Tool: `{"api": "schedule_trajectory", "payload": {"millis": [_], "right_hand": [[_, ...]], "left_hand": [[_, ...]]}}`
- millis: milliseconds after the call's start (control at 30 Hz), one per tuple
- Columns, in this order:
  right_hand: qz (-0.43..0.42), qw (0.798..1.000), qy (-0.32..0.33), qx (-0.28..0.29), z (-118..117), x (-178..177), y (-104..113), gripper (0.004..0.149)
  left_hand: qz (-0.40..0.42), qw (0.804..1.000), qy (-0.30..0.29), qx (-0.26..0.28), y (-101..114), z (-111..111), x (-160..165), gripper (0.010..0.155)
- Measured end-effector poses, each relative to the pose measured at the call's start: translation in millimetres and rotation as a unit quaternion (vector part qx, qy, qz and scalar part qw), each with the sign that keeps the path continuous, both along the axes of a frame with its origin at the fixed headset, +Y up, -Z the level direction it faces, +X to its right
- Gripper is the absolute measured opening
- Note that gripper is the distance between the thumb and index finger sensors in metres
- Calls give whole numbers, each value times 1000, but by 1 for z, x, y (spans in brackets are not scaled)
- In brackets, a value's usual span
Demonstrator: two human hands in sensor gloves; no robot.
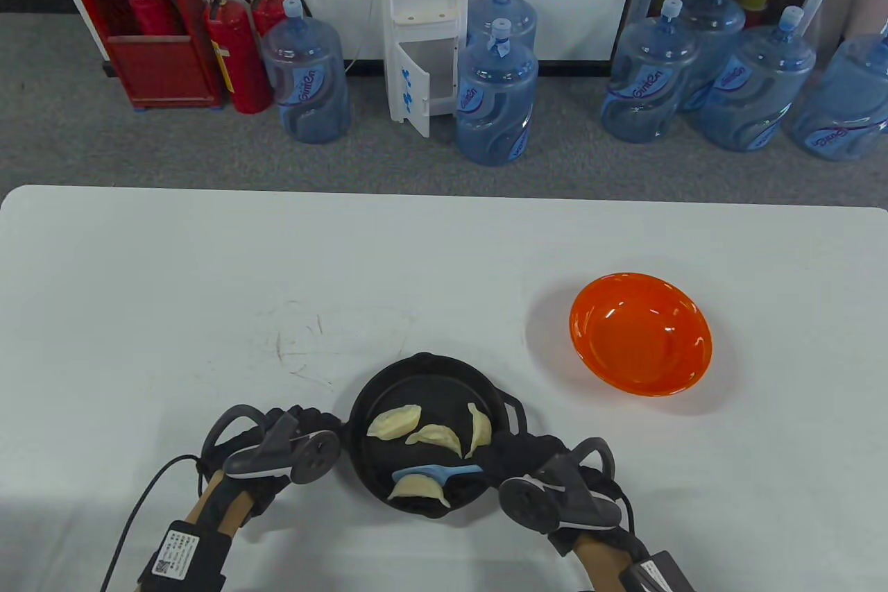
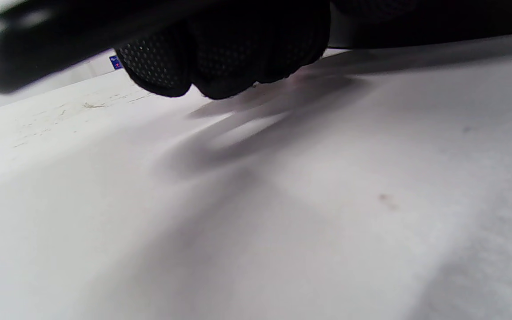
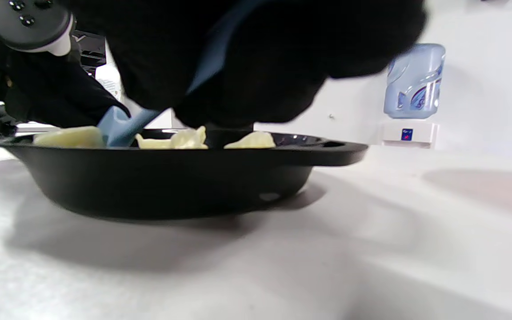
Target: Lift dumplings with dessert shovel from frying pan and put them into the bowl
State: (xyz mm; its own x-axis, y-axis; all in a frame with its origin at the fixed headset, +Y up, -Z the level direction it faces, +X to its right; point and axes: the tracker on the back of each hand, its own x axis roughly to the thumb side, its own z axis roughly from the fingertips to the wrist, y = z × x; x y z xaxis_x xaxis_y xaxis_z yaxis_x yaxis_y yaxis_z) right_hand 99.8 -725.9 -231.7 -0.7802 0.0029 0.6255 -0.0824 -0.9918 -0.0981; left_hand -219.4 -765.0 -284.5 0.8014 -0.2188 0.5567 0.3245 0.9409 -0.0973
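Observation:
A black frying pan [image 1: 428,359] sits near the table's front edge with several pale dumplings in it, such as one [image 1: 394,423] at the far left. My right hand [image 1: 506,457] grips the handle of the blue dessert shovel [image 1: 437,472]. The shovel's blade lies against the nearest dumpling [image 1: 420,488]. In the right wrist view the shovel [image 3: 122,126] dips into the pan [image 3: 171,178] beside a dumpling [image 3: 69,137]. My left hand [image 1: 326,438] grips the pan's handle [image 2: 38,44] with curled fingers [image 2: 220,58]. The orange bowl [image 1: 640,335], empty, stands to the far right of the pan.
The white table [image 1: 208,286] stretches wide to the left and behind the pan. Beyond its far edge stand water jugs [image 1: 496,96], a water dispenser [image 1: 423,23] and fire extinguishers [image 1: 236,54] on the floor.

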Motion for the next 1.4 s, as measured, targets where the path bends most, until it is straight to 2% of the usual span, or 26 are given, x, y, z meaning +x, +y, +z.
{"api": "schedule_trajectory", "payload": {"millis": [233,633,833,1000,1400], "right_hand": [[-11,1000,-3,-13,-1,0,0,40],[-52,988,-49,-134,-16,6,-2,39],[-109,975,-60,-182,-21,13,-4,39],[-161,965,-81,-190,-24,23,0,40],[-235,947,-153,-157,-27,45,10,39]], "left_hand": [[-1,1000,0,1,0,0,0,55],[-4,1000,0,3,0,0,1,55],[-3,1000,0,2,0,0,1,55],[-3,1000,-1,2,0,0,1,55],[-2,1000,-1,2,0,0,0,55]]}}
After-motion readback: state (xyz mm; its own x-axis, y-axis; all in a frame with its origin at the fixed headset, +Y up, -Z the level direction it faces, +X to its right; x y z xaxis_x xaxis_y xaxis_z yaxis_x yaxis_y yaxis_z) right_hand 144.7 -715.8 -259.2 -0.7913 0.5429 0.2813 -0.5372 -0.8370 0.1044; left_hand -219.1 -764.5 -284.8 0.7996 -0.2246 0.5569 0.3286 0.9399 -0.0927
